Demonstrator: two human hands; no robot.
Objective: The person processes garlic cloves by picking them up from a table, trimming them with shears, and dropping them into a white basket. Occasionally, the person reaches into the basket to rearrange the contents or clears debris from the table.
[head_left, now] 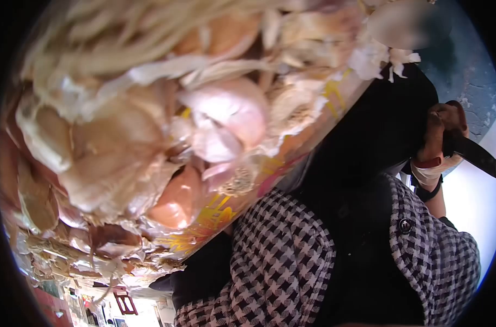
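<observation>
Heaped garlic bulbs (117,152) and loose cloves fill the upper left of the head view, very close to the camera. A pinkish clove (234,109) and a shiny brownish clove (179,199) lie near the edge of a container with a yellow and pink patterned wall (212,218). At the right, away from the garlic, my right hand (447,128) is closed around what looks like a knife (477,155) with a dark blade. A red piece shows below the fingers. My left hand is out of view, possibly hidden behind the container.
My checked jacket (280,250) and dark clothing take up the lower middle. A worn blue-grey surface (474,82) lies at the upper right. Dry garlic skin (403,57) sticks out past the container's edge. A small red-framed object (125,302) stands in the distance.
</observation>
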